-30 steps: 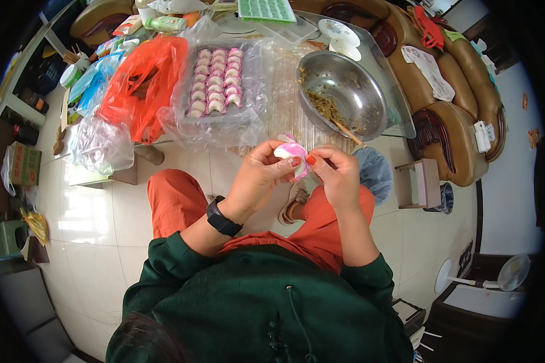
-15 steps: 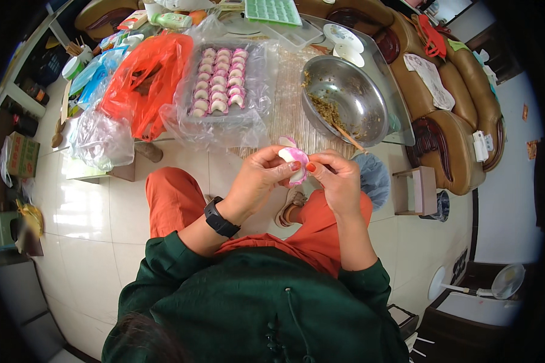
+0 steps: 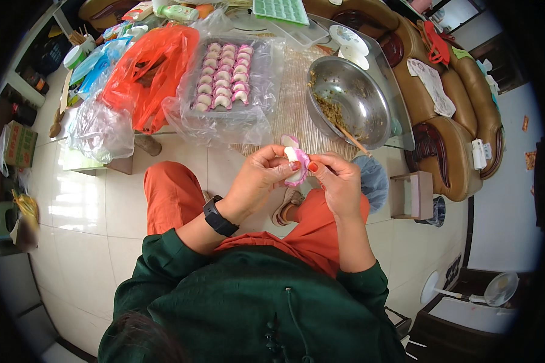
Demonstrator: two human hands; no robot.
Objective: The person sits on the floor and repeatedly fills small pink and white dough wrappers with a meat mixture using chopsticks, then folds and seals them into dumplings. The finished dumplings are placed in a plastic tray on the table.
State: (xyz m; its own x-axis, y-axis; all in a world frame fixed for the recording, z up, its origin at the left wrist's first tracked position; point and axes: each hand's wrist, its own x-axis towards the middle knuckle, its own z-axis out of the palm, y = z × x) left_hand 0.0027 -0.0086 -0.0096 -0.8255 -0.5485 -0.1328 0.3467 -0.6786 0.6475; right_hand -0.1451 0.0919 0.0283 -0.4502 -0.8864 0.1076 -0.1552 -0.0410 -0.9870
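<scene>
Above my lap, a white dumpling with a purple-pink edge is held between both hands. My left hand, with a black band on its wrist, is closed on the dumpling's left side, thumb on top. The fingertips of my right hand pinch its right edge. A pale pink rounded flap shows just beyond the left fingers; I cannot tell whether it belongs to the same dumpling. On the table, several finished dumplings lie in three columns in a plastic-lined tray.
A steel bowl with chopped filling and a wooden stick stands at the table's right. Left of the tray are a red plastic bag and a clear bag. A lined bin and stool stand to the right.
The whole view has shifted slightly. Both hands stay at the dumpling, which appears turned a little; the right fingers still pinch its edge.
</scene>
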